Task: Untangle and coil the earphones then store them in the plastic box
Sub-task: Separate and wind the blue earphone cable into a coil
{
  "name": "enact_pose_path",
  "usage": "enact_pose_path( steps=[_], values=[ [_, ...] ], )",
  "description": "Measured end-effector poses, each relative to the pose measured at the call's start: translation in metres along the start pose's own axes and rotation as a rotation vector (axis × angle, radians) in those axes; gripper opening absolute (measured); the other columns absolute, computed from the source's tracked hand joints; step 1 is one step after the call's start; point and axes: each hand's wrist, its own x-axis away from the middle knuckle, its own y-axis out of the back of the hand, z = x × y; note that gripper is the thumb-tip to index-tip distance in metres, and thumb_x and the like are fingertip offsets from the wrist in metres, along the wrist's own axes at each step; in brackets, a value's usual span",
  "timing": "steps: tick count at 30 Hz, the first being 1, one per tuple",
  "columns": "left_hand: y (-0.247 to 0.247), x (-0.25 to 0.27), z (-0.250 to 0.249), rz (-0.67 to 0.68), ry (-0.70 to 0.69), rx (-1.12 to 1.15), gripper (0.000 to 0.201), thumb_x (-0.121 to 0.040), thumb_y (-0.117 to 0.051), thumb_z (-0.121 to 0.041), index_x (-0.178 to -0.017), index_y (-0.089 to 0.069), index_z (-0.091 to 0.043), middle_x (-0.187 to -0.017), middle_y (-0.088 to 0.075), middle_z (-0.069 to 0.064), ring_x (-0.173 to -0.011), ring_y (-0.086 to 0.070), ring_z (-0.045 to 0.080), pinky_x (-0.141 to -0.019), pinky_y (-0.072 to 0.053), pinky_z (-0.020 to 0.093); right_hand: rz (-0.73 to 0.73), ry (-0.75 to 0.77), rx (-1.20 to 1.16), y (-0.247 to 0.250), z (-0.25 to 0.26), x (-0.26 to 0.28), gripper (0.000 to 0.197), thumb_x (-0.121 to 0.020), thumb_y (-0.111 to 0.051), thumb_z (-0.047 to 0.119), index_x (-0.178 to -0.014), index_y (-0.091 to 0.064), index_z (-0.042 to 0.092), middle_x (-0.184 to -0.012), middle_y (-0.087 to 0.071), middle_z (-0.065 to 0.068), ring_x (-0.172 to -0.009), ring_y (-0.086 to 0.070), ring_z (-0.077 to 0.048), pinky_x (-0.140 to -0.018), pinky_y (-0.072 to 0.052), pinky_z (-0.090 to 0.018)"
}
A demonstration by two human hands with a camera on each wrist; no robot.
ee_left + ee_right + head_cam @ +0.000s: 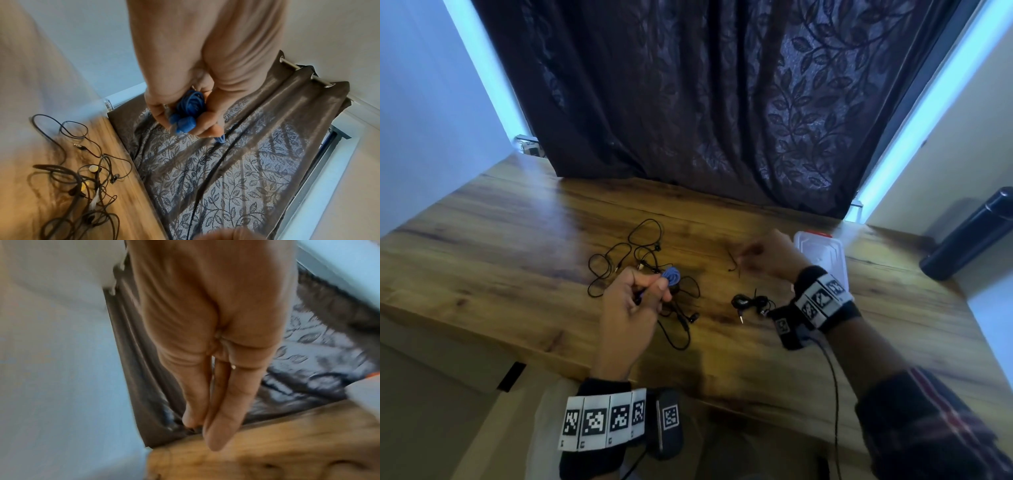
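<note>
My left hand (654,284) grips a small coil of blue earphones (671,275) just above the table; in the left wrist view the fingers of that hand (205,123) curl round the blue coil (190,104) and its earbuds. Behind and under that hand lies a tangle of black earphones (640,257), also seen loose on the wood (88,183). A coiled black pair (751,303) lies near my right wrist. My right hand (748,257) pinches a thin dark tie (732,263) at its fingertips (191,420). The clear plastic box (822,253) sits just right of that hand.
The wooden table (517,240) has its front edge near my body. A dark leaf-patterned curtain (705,102) hangs at the table's back. A dark bottle (969,236) lies at the far right. A cable runs from my right wrist band over the table edge.
</note>
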Motion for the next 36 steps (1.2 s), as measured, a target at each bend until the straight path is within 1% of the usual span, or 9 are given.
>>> enact_pose_path(
  steps=[4,6,13,22,25,28,30,33,36],
  values=[
    [0.004,-0.002,0.001,-0.033,0.028,0.004,0.005,-0.094,-0.061,-0.011,-0.09,-0.062,-0.015,-0.078,-0.069,0.005,-0.07,-0.059,0.017,-0.07,-0.05,0.035,0.083,-0.22,0.258,-0.001,-0.043,-0.039,0.017,-0.083,-0.074,0.004,-0.081,-0.08,0.019,-0.091,-0.078,-0.005,-0.083,-0.072,-0.016,-0.075,-0.06,-0.026],
    [0.006,-0.003,0.002,-0.044,0.042,0.006,0.005,-0.094,-0.06,-0.012,-0.091,-0.061,-0.015,-0.077,-0.069,0.004,-0.068,-0.058,0.015,-0.069,-0.049,0.033,0.095,-0.267,0.329,-0.007,-0.049,-0.051,0.011,-0.08,-0.075,0.006,-0.087,-0.08,0.012,-0.093,-0.077,-0.007,-0.087,-0.072,-0.019,-0.079,-0.062,-0.032],
    [0.016,-0.007,0.006,-0.053,0.028,-0.031,0.004,-0.095,-0.061,-0.012,-0.094,-0.063,-0.009,-0.079,-0.069,0.009,-0.066,-0.056,0.014,-0.067,-0.049,0.036,0.066,-0.207,0.57,-0.029,-0.055,-0.07,0.017,-0.092,-0.063,0.006,-0.106,-0.073,0.009,-0.108,-0.071,-0.011,-0.096,-0.07,-0.03,-0.084,-0.06,-0.039],
    [0.014,-0.009,0.001,-0.068,0.024,0.054,0.006,-0.096,-0.059,-0.009,-0.096,-0.061,-0.004,-0.076,-0.069,0.005,-0.061,-0.053,0.012,-0.062,-0.049,0.028,0.054,-0.037,0.764,-0.023,-0.048,-0.055,0.028,-0.098,-0.047,0.013,-0.118,-0.066,0.016,-0.107,-0.068,-0.008,-0.096,-0.066,-0.029,-0.074,-0.053,-0.037],
    [0.014,-0.008,-0.001,-0.102,0.053,0.1,0.005,-0.097,-0.057,-0.01,-0.095,-0.06,-0.006,-0.075,-0.07,0.002,-0.061,-0.052,0.013,-0.065,-0.049,0.03,-0.124,-0.008,0.487,0.001,-0.019,-0.038,0.014,-0.096,-0.053,0.014,-0.1,-0.066,0.01,-0.099,-0.069,-0.01,-0.09,-0.066,-0.028,-0.081,-0.057,-0.041],
    [0.016,-0.01,-0.004,-0.148,0.098,0.227,0.008,-0.097,-0.056,-0.011,-0.098,-0.057,-0.003,-0.075,-0.068,0.003,-0.064,-0.052,0.016,-0.077,-0.048,0.04,-0.449,0.097,0.001,0.009,0.022,-0.006,0.004,-0.092,-0.066,0.019,-0.093,-0.068,0.016,-0.088,-0.07,0.003,-0.084,-0.067,-0.015,-0.079,-0.055,-0.031],
    [0.016,-0.01,-0.005,-0.161,0.106,0.312,0.009,-0.098,-0.054,-0.009,-0.101,-0.054,-0.001,-0.072,-0.065,0.002,-0.072,-0.051,0.026,-0.082,-0.046,0.045,-0.512,0.161,-0.324,-0.002,0.05,0.024,0.005,-0.09,-0.073,0.018,-0.093,-0.071,0.015,-0.085,-0.075,0.005,-0.082,-0.072,-0.01,-0.078,-0.057,-0.024],
    [0.015,-0.007,-0.014,-0.148,0.103,0.41,0.007,-0.099,-0.049,-0.005,-0.093,-0.051,-0.005,-0.064,-0.061,-0.002,-0.07,-0.05,0.023,-0.08,-0.044,0.043,-0.288,0.211,-0.936,-0.033,0.089,0.059,0.01,-0.091,-0.071,0.009,-0.097,-0.069,0.001,-0.098,-0.078,-0.008,-0.092,-0.075,-0.018,-0.081,-0.061,-0.026],
    [0.013,-0.002,-0.024,-0.11,0.104,0.501,0.015,-0.099,-0.044,-0.002,-0.086,-0.048,-0.008,-0.06,-0.056,-0.001,-0.06,-0.049,0.012,-0.076,-0.045,0.035,0.002,0.072,-1.486,-0.064,0.112,0.066,0.01,-0.098,-0.057,0.0,-0.091,-0.065,0.0,-0.104,-0.075,-0.018,-0.098,-0.074,-0.026,-0.086,-0.061,-0.03]
  ],
)
